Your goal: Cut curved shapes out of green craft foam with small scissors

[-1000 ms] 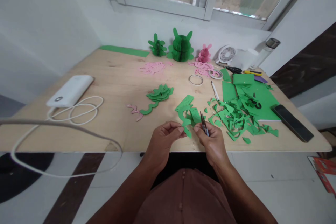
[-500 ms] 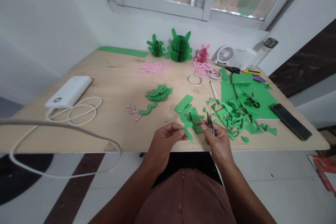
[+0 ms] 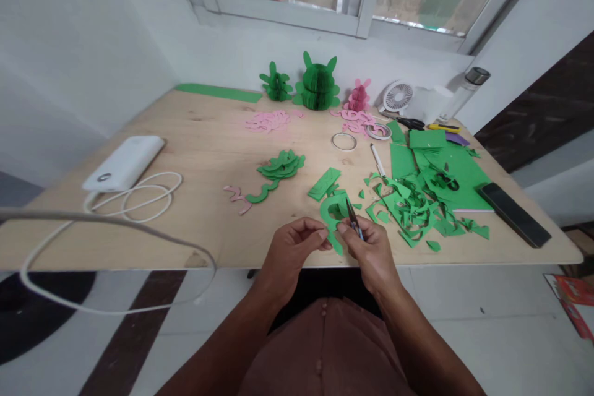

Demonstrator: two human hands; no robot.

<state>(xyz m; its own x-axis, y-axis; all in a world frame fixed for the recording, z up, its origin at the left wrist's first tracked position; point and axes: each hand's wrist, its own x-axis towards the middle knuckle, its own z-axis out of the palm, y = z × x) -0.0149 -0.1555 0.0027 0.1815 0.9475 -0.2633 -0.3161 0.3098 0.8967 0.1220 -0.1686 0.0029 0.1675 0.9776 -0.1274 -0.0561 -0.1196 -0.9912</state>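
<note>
Near the table's front edge, my left hand pinches a curved green paper piece between thumb and fingers. My right hand is closed around small dark scissors, whose blades point up and away; its thumb and fingertip are at the right side of that paper. Folded green paper lies just beyond. Green scraps are heaped to the right. Left of my hands are a pile of green cut-outs, a wavy green piece and a pink cut-out.
A white power bank with a looping cable is at the left. Paper figures, pink cut-outs, tape rings and a small fan are farther back. A phone lies at the right edge.
My right hand has moved left with the scissors to the green paper. The scissors now tilt more to the left. My left hand has stayed nearly in place, holding its paper.
</note>
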